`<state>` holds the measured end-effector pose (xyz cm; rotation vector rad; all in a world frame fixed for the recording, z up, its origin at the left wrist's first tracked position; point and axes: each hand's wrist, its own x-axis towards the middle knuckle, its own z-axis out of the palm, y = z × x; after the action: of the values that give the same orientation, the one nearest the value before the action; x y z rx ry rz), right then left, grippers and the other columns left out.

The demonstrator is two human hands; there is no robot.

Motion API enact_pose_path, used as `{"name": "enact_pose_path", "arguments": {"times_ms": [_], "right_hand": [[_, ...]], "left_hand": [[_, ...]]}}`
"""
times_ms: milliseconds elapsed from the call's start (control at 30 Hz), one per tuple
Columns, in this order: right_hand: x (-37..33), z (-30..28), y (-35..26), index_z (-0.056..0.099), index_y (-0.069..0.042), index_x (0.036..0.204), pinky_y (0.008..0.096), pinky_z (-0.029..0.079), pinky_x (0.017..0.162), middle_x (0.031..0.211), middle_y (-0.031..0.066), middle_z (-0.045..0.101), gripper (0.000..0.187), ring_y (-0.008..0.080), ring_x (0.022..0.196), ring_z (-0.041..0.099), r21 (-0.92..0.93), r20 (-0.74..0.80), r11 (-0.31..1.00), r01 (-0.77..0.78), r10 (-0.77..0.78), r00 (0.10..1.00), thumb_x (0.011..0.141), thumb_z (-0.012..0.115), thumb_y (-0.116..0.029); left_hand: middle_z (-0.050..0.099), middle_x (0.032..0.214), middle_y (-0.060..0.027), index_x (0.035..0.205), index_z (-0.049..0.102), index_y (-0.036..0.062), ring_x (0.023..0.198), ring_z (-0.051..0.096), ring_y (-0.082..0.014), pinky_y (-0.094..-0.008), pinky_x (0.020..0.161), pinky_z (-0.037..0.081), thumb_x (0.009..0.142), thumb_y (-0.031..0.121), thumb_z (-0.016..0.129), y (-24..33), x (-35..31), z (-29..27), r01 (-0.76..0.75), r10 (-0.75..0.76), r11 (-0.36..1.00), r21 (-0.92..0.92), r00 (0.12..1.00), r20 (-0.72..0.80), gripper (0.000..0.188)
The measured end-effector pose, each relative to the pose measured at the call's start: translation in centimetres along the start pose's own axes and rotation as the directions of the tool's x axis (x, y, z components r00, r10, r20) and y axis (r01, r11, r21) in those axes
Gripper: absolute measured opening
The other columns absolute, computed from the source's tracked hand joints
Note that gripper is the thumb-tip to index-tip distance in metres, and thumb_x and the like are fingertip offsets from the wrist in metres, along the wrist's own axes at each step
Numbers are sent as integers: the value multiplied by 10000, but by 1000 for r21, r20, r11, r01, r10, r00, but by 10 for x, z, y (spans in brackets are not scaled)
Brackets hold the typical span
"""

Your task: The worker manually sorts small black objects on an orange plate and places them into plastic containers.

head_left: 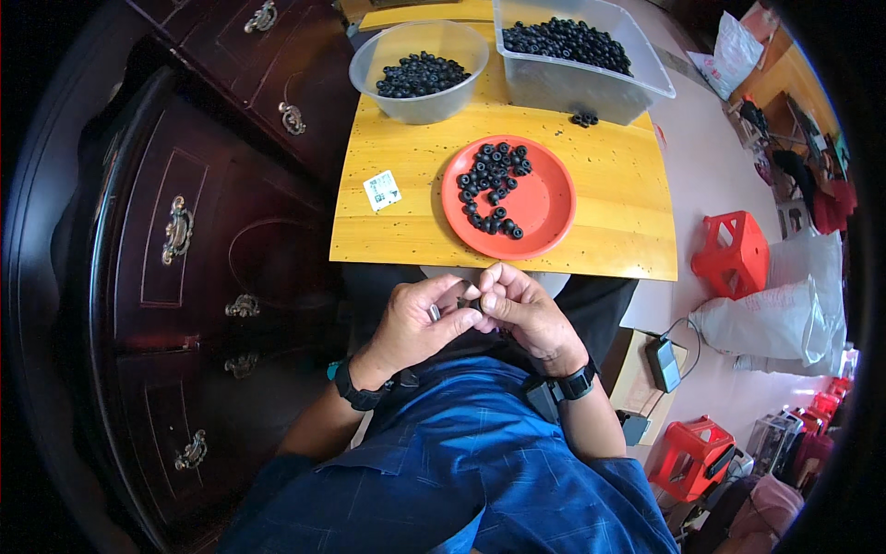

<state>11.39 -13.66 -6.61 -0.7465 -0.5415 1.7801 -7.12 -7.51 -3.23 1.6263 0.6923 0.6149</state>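
My left hand (411, 321) and my right hand (522, 311) meet just in front of the table's near edge, above my lap. Their fingertips pinch a small black part (473, 303), mostly covered by the fingers. A sliver of something silvery (434, 313) shows among my left fingers; its kind is unclear. Beyond the hands, a round red plate (546, 220) holds several small black rings (489, 175), gathered along its left and upper side.
On the yellow table (388, 235) stand a clear round bowl (420, 109) and a clear rectangular tub (563, 88), both holding many black rings. A few loose rings (583, 120) lie beside the tub. A white label (382, 190) lies left. Dark drawers (166, 305) flank my left; red stools (731, 254) stand right.
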Motion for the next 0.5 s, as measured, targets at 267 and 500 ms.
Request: {"name": "enact_pose_path", "arguments": {"times_ms": [267, 500], "right_hand": [[-2, -16, 1, 570, -85, 1059, 240, 570, 707, 923, 24, 669, 157, 117, 790, 685, 248, 47, 969, -1, -11, 999, 946, 656, -152], [2, -25, 3, 592, -55, 1124, 269, 583, 741, 978, 65, 683, 183, 155, 820, 697, 390, 43, 921, -13, -4, 999, 974, 609, -157]], "left_hand": [[667, 777, 4, 1058, 637, 9, 520, 460, 17, -148, 444, 336, 939, 104, 645, 0, 21, 4, 107, -75, 930, -353, 992, 104, 152], [662, 830, -6, 1056, 629, 3, 669, 566, -11, -166, 595, 454, 932, 103, 649, -5, 37, 4, 59, -38, 954, -294, 996, 75, 160]]}}
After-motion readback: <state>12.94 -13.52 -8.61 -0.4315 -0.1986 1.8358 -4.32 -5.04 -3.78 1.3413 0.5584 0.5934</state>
